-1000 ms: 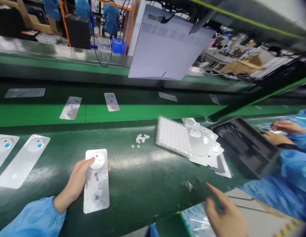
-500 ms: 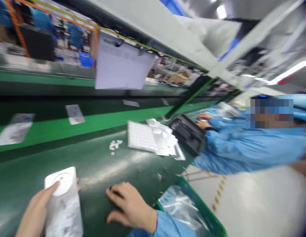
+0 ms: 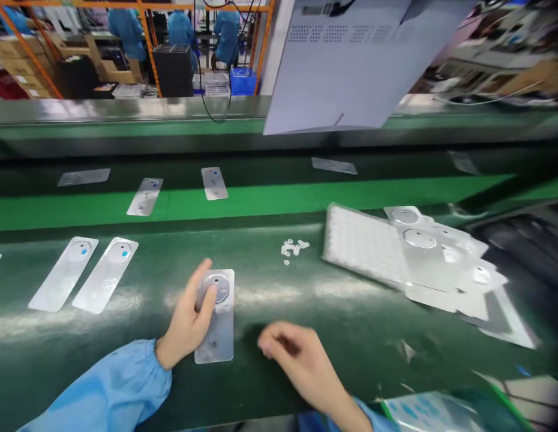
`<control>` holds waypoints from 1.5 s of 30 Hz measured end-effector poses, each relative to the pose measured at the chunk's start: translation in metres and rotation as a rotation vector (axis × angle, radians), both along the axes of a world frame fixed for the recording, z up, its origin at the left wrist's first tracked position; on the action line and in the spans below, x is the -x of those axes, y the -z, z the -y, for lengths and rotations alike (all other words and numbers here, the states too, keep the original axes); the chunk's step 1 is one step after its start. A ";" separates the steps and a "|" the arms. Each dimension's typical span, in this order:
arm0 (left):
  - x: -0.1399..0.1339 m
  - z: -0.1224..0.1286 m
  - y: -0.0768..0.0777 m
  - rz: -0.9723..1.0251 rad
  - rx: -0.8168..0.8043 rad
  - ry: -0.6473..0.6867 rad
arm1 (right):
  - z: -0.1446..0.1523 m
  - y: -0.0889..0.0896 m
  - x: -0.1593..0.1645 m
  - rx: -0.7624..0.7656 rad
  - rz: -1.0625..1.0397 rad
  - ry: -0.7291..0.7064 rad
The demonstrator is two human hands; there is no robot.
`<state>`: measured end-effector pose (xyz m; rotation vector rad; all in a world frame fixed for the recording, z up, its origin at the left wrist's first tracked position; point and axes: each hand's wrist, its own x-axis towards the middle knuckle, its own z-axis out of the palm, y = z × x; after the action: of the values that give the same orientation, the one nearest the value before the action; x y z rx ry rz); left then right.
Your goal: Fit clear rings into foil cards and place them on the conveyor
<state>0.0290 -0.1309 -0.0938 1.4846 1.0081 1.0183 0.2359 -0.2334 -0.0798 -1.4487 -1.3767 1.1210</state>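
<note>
A thin silvery rectangular plate point(image 3: 222, 333) with a large round outline near its top lies on the green work surface. My left hand point(image 3: 184, 324) touches this plate's left side, thumb on the round area and index finger stretched apart from it. To the right, my right hand point(image 3: 301, 360) hovers apart from the plate with its fingers curled and thumb and fingertips together; whatever they hold is hidden. Beyond the hands lies a small heap of tiny white ring-like pieces point(image 3: 292, 247). Two similar plates with blue dots, one of them a pale plate point(image 3: 105, 276), lie at left.
A white gridded tray point(image 3: 360, 243) sits at right beside a pile of silvery plates point(image 3: 445, 270). More plates, including one small plate point(image 3: 214, 183), lie along the back. A clear plastic bag point(image 3: 427, 414) is at lower right. A large pale panel point(image 3: 351, 78) hangs ahead.
The view has swung left, and the co-worker is out of frame. The left hand's thumb and index finger are spread on the plate. The right hand's fingers have curled together.
</note>
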 end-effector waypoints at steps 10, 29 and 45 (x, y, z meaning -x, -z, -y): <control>-0.003 -0.002 -0.002 -0.044 -0.454 0.096 | -0.063 -0.013 0.017 0.119 -0.126 -0.004; -0.003 0.007 0.000 0.084 0.142 0.089 | -0.058 -0.017 0.031 -0.131 0.267 0.049; -0.001 0.010 -0.007 0.183 0.300 0.138 | -0.065 -0.033 0.027 0.108 0.136 -0.092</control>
<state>0.0297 -0.1410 -0.0872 1.1753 0.8726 0.8455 0.2085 -0.1686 -0.0471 -1.5774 -1.5103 1.1897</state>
